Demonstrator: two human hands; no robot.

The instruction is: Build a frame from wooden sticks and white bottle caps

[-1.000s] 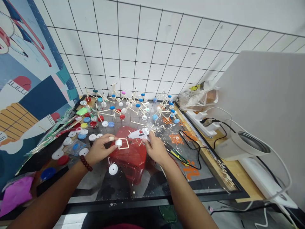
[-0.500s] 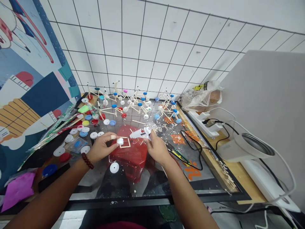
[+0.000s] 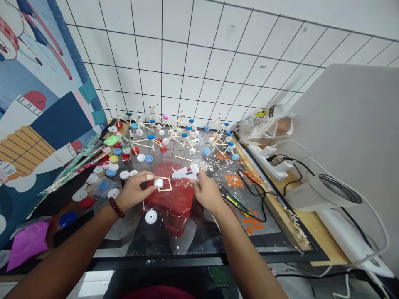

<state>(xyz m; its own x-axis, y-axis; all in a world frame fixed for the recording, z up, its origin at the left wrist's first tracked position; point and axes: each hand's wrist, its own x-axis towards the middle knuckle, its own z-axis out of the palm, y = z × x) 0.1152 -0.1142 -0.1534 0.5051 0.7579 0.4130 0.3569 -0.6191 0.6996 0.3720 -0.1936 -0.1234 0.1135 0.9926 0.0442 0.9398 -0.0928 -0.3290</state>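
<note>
A small frame of thin wooden sticks [image 3: 170, 184] with a white bottle cap [image 3: 158, 183] at its left side is pinched in the fingertips of my left hand [image 3: 137, 191]. My right hand [image 3: 209, 192] is wrapped round a white glue gun [image 3: 186, 172], whose nozzle points left, a short gap from the frame's upper right corner. Both are held over the glass tabletop, through which a red stool [image 3: 170, 207] shows. A white cap with a centre hole [image 3: 151, 216] lies on the glass nearer to me.
Stick-and-cap models [image 3: 183, 135] stand along the tiled wall. Loose caps [image 3: 87, 202] are scattered at the left. Cutters [image 3: 235, 201], a black cable [image 3: 263, 195] and wood scraps lie to the right. Beyond the edge are a power strip [image 3: 271, 162] and a white cylinder [image 3: 322, 189].
The glue gun's nozzle has drawn slightly right, away from the stick frame's corner. My left hand keeps hold of the frame and cap. The whole view has shifted a little.
</note>
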